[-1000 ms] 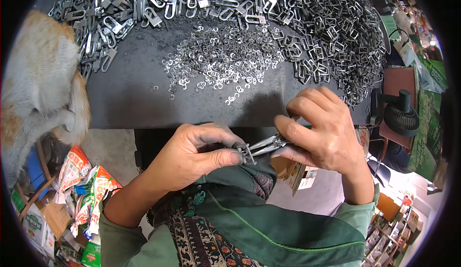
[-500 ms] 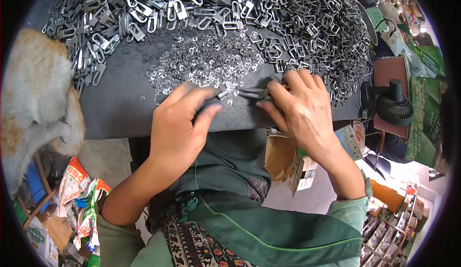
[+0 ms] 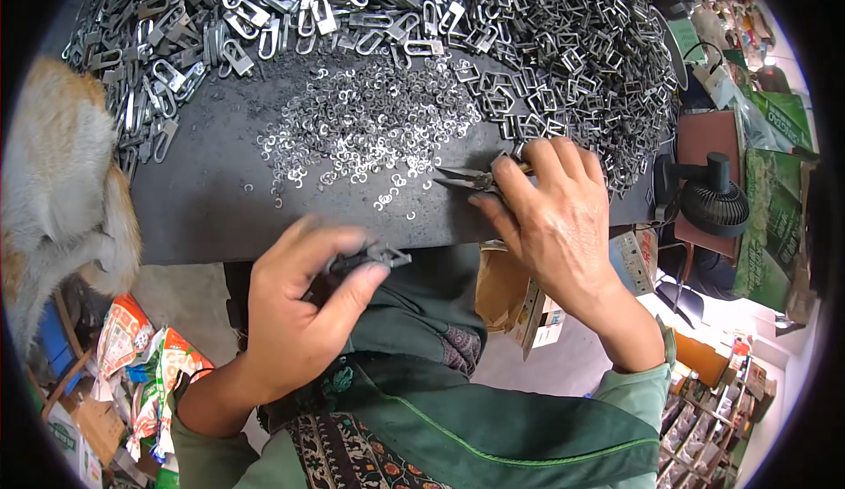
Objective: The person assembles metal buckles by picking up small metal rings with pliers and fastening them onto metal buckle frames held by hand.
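My right hand (image 3: 556,203) is closed round needle-nose pliers (image 3: 465,178). Their dark jaws point left and stand slightly apart, just off the near right side of a heap of small silvery C-shaped rings (image 3: 370,128). Blurred by motion, my left hand (image 3: 304,300) is at the table's near edge, below the ring heap. Between its thumb and fingers sits a dark metal buckle piece (image 3: 387,257) with a frame-like end; the fingers hide part of it. A few rings lie loose on the dark table between the two hands.
Metal clip pieces with oblong loops (image 3: 264,14) pile up at the far left, rectangular metal frames (image 3: 581,49) at the far right. A cat (image 3: 66,172) is at the table's left end. At right stands a small black fan (image 3: 713,194). Below the table is an open cardboard box (image 3: 502,286).
My left hand has drawn back toward me and left, taking the buckle piece away from the pliers. The pliers stay near the same spot in my right hand.
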`<state>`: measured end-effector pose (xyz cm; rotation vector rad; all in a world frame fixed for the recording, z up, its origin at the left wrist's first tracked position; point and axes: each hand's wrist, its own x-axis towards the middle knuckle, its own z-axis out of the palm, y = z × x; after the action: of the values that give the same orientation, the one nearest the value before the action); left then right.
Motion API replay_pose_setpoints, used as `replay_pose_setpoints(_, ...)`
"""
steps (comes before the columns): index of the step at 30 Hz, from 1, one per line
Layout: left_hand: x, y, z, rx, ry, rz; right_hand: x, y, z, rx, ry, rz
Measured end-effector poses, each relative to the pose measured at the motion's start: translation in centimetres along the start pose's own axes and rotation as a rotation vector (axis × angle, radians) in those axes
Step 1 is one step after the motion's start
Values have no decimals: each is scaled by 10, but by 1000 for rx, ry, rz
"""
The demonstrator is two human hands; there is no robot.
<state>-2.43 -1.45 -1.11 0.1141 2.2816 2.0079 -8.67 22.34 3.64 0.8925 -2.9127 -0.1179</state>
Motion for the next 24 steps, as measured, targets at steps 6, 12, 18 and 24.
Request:
replay_pose_setpoints(6, -5, 4, 4, -27, -73, -57, 4, -9, 0, -35, -6, 31)
replay_pose_setpoints(12, -4, 5, 3, -36, -110, -75, 4, -9, -5, -26, -25, 46)
replay_pose_setpoints(18, -6, 1, 2, -95, -128, -78, -1, -14, -7, -55, -52, 55)
replay_pose_setpoints(24, 6, 10, -11, -453, -291, -524, 3, 5, -34, 242, -104, -290)
